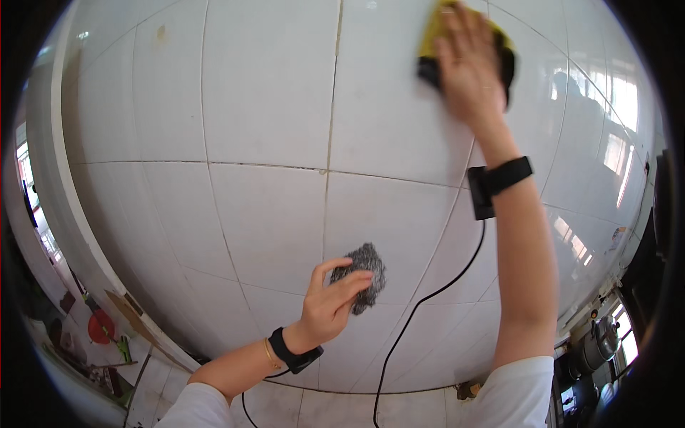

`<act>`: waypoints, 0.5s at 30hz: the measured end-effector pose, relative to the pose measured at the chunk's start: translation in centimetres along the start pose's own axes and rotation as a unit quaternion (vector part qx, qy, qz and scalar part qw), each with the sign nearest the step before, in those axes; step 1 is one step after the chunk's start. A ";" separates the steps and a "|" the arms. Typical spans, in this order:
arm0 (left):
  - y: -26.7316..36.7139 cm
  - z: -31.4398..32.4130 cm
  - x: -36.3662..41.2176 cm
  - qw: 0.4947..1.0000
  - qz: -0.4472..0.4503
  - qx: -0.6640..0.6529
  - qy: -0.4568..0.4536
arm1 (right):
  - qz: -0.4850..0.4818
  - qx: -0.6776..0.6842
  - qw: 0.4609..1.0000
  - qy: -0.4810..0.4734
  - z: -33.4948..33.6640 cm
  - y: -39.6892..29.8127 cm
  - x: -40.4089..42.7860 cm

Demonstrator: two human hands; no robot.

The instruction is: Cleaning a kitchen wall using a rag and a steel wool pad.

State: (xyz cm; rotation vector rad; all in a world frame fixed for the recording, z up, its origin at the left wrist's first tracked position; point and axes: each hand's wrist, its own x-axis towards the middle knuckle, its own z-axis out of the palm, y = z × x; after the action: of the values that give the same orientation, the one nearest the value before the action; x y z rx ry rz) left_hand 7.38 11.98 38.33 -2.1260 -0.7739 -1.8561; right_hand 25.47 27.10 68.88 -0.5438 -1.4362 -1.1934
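White glazed wall tiles (pixel 267 85) with dark, stained joints fill the view before me. At the lower centre, my left hand (pixel 329 305) has its fingers around a grey steel wool scourer (pixel 369 273). My right hand (pixel 471 69), somewhat blurred, lies flat over a yellow and black cloth (pixel 433 37) on the tiles at the upper right. Its fingers point up, and part of the cloth is hidden under the palm. Each wrist wears a black strap with a small box, and a black cable (pixel 409 318) hangs from the right one.
A pale door frame (pixel 69 176) stands at the left, with a red round object (pixel 100 326) beyond it. At the lower right is a metal pot (pixel 596 342) with a lid. Light floor tiles (pixel 273 406) run along the bottom.
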 end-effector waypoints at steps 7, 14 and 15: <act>-0.2 -3.6 -5.1 0.998 -0.043 0.025 -0.050 | 0.101 -0.012 0.992 -0.080 -2.2 -6.5 -10.8; 0.7 -0.8 -4.7 0.998 -0.044 -0.034 -0.037 | -0.009 0.173 0.973 -0.154 0.1 -10.8 2.1; 0.7 -0.8 -5.0 0.998 -0.034 -0.035 -0.040 | 0.022 0.194 0.968 -0.156 0.6 -9.9 3.9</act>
State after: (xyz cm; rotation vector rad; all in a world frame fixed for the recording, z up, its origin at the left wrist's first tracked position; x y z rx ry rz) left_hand 6.72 9.82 33.78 -2.2574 -0.8203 -1.8679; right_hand 15.75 22.73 68.99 -0.4982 -1.8627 -0.7815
